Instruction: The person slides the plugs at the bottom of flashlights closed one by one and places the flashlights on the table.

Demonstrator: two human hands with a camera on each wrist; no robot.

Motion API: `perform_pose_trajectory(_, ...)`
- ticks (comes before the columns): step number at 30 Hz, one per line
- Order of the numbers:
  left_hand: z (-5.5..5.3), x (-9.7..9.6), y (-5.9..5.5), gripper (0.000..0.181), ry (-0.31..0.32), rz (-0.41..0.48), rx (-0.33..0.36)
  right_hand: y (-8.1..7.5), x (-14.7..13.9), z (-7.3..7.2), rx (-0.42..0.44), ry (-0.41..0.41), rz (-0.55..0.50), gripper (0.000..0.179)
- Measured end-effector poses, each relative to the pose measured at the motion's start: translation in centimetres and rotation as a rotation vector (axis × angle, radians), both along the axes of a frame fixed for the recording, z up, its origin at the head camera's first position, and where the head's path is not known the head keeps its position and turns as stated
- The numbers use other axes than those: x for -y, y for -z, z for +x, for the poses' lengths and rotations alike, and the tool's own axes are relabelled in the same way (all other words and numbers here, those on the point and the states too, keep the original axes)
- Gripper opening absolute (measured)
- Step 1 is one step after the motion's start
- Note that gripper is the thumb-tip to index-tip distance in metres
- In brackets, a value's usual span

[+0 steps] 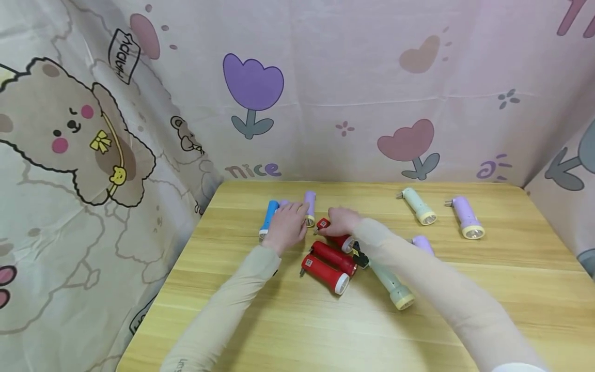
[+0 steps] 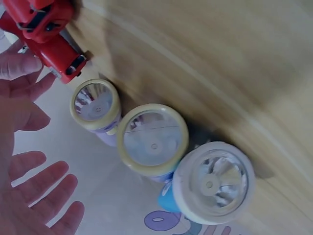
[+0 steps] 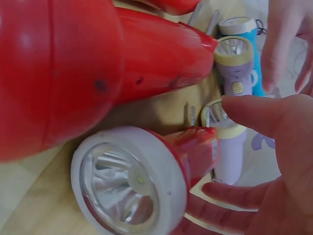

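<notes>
My left hand reaches over the flashlights at the back left, its fingers extended and spread in the left wrist view. A blue flashlight with a white rim lies just left of it, and a purple flashlight with a cream rim to its right. Another purple flashlight sits between these two, mostly hidden by the hand from the head. My right hand is at a red flashlight with a white rim and fold-out prongs. Its fingers lie along the far side, while the thumb stands apart from the body.
Two more red flashlights, a dark-rimmed one and a white-rimmed one, lie nearer. A pale green flashlight and a purple one lie by the right sleeve. At the back right are another green one and a purple one.
</notes>
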State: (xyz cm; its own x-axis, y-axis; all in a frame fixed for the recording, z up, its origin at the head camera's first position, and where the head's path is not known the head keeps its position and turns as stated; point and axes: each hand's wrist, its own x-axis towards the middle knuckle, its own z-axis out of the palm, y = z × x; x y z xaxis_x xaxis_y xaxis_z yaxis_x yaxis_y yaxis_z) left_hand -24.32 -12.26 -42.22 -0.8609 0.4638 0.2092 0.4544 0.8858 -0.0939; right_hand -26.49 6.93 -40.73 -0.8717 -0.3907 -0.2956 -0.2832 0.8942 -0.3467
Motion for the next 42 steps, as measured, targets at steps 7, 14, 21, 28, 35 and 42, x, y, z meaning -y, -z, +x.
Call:
perform_pose_trajectory(7,0.2,0.2,0.5,0.061,-0.024,0.017,0.02,0.7,0.3,-0.1,0.063,0.001,0.058,0.042)
perform_pose_trajectory(14,0.0,0.1,0.7,0.06,-0.015,0.024,0.019,1.7,0.3,-0.6,0.082,-0.011,0.062,0.032)
perform_pose_trajectory(21,-0.1,-0.1,0.8,0.06,-0.014,0.038,0.026,2.4,-0.2,-0.7,0.072,-0.006,0.07,0.029)
perform_pose_trajectory(28,0.0,-0.5,0.5,0.059,-0.016,0.056,0.062,2.6,-1.0,-0.4,0.048,-0.018,0.04,0.031)
perform_pose_trajectory(35,0.0,-0.6,0.2,0.057,-0.032,0.097,0.077,2.9,-2.1,-0.2,0.054,0.002,-0.045,0.034)
perform_pose_trajectory(42,-0.2,-0.7,-0.1,0.056,-0.035,0.166,0.106,3.4,-4.1,-0.1,0.073,0.066,-0.253,0.04)
